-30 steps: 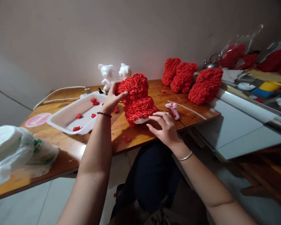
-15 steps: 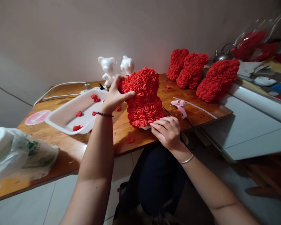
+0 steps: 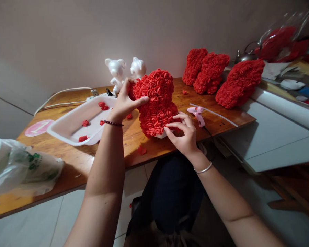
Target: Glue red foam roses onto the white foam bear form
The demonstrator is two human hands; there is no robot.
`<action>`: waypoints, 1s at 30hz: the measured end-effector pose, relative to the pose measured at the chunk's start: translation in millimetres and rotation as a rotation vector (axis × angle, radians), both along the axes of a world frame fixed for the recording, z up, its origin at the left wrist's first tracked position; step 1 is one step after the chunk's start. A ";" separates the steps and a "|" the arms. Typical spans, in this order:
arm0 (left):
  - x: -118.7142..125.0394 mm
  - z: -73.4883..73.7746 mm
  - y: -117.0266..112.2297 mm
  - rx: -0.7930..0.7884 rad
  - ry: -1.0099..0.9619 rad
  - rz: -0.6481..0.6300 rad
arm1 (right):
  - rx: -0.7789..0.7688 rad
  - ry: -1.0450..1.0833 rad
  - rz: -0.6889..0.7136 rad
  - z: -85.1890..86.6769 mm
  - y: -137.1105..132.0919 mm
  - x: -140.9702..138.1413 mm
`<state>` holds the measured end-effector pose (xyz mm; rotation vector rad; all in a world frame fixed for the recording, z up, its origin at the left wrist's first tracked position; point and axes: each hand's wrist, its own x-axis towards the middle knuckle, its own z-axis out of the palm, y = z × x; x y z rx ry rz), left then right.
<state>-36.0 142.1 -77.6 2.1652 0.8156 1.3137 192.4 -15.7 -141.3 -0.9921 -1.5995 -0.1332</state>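
A bear covered in red foam roses (image 3: 157, 89) stands near the table's front edge, with a bit of white base showing at its lower right. My left hand (image 3: 127, 99) grips its upper left side, the thumb lying across the front. At the lower right of the bear is my right hand (image 3: 184, 132), thumb and forefinger pinched at a red foam rose on the bear's edge; the other fingers are curved against the flowers. A pink glue gun (image 3: 196, 114) rests on the table to the right.
A white plastic tub (image 3: 64, 133) with several loose roses stands on the left, near a bagged cup (image 3: 41, 169). Two white foam bears (image 3: 115, 68) are behind. Three rose-covered bears (image 3: 211, 70) and a kettle (image 3: 245, 56) are at the back right.
My right hand has lifted its fingers slightly, from flat over the bear's lower edge to a pinch with the fingers arched. The left hand keeps its hold; the view has shifted a little.
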 end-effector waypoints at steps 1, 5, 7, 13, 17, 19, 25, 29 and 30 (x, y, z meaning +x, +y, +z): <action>-0.9 -0.8 1.3 0.001 -0.001 0.009 | -0.016 0.009 0.025 1.2 3.7 1.5; -3.5 -4.3 6.2 -0.004 -0.009 0.052 | -0.029 -0.008 0.093 6.8 16.6 8.9; -2.9 -4.7 6.0 -0.004 -0.015 0.065 | -0.027 -0.034 0.106 10.0 20.1 12.8; 2.6 -1.0 -0.6 -0.049 -0.081 0.079 | -0.146 -0.055 0.150 18.1 20.6 19.8; 4.2 1.1 -4.1 -0.082 -0.122 0.091 | -0.217 0.073 0.192 23.1 26.5 19.1; 4.0 2.0 -6.0 -0.096 -0.128 0.096 | -0.266 0.117 0.205 27.2 32.1 19.2; 3.5 3.6 -10.6 -0.099 -0.111 0.087 | -0.411 0.040 0.215 43.5 49.7 27.7; 4.4 4.7 -12.1 -0.108 -0.107 0.080 | -0.531 0.060 0.446 49.6 59.2 31.9; 4.6 5.0 -12.3 -0.108 -0.111 0.075 | -0.557 0.078 0.481 50.5 60.7 32.1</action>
